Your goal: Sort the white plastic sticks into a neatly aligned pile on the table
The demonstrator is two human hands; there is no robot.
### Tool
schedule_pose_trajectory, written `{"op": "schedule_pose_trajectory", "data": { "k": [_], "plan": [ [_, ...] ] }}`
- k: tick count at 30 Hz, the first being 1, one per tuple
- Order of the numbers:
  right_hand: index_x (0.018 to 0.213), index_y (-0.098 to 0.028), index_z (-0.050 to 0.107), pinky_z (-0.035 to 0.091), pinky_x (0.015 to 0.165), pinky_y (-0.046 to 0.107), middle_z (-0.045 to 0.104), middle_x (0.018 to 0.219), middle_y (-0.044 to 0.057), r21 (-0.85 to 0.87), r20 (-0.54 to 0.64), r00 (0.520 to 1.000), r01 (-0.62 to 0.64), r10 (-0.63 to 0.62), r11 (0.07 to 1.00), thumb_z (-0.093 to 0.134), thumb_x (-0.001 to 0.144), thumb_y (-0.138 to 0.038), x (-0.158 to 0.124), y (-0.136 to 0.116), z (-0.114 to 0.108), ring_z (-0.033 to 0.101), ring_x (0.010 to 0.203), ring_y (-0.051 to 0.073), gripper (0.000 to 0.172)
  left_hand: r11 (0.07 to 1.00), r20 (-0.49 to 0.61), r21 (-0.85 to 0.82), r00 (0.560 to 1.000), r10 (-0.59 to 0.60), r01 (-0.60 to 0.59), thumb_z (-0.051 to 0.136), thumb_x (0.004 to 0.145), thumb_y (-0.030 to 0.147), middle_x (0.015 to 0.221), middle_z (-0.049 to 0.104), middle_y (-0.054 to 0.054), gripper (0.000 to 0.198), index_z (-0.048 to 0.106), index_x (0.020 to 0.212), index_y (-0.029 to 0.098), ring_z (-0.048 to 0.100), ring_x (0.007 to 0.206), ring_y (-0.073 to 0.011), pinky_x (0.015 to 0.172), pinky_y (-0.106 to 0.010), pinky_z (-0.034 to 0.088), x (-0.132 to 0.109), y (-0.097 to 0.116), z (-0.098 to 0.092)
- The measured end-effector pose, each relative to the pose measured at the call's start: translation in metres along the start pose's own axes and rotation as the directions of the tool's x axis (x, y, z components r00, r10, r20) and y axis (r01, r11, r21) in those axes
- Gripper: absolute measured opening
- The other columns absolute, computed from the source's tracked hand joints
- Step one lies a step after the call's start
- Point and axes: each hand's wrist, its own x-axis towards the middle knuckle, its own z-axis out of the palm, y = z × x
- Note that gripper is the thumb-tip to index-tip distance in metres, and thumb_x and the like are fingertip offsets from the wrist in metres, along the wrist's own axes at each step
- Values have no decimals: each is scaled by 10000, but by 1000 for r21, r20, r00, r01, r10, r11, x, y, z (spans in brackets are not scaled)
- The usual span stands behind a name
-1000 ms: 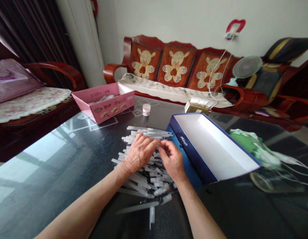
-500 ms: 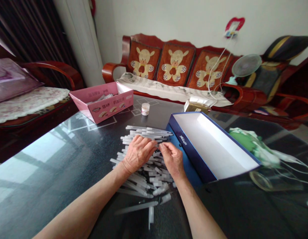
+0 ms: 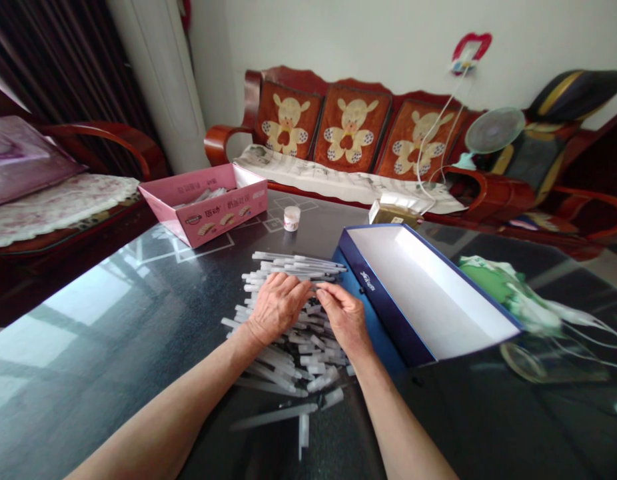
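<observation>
Left hand [image 3: 277, 308] lay open on the loose plastic tubes [image 3: 301, 353]; right hand [image 3: 345, 319] curled, grip unclear; a careless press could scatter them.

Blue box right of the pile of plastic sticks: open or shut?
Open. The blue box has no lid across it, and its white inside shows from above.

Box [image 3: 428, 293] R of plastic sticks [image 3: 293, 347] on tbl [image 3: 88, 373].
</observation>
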Motion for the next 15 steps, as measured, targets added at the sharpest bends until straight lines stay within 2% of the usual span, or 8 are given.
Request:
{"op": "schedule_pose_trajectory", "data": {
  "k": [5,11,15],
  "plan": [
    [1001,-196,655,535,728,283,701,961,51,-16,10,1000,29,-29,999,605,804,-311,-2,1,0,653,862,181,234,1000,-4,10,1000,-9,9,394,956,309,720,574,-34,262,628,936,194,476,696,-169,678,-322,326,-1,0,0],
    [822,-182,659,494,673,255,667,830,42,-142,-19,995,91,-94,986,540,862,-339,-1,1,-1,619,775,163,200,1000,3,9,1000,4,-4,410,950,316,729,582,-34,252,629,922,194,477,699,-172,684,-322,331,-1,0,1],
    [935,-196,644,502,735,273,662,948,49,-95,8,994,113,-113,989,546,838,-277,-1,2,0,622,869,172,160,1000,7,12,1000,-7,7,400,954,312,730,583,-35,259,629,933,194,480,698,-171,681,-321,330,-1,0,0]
  ]
}}
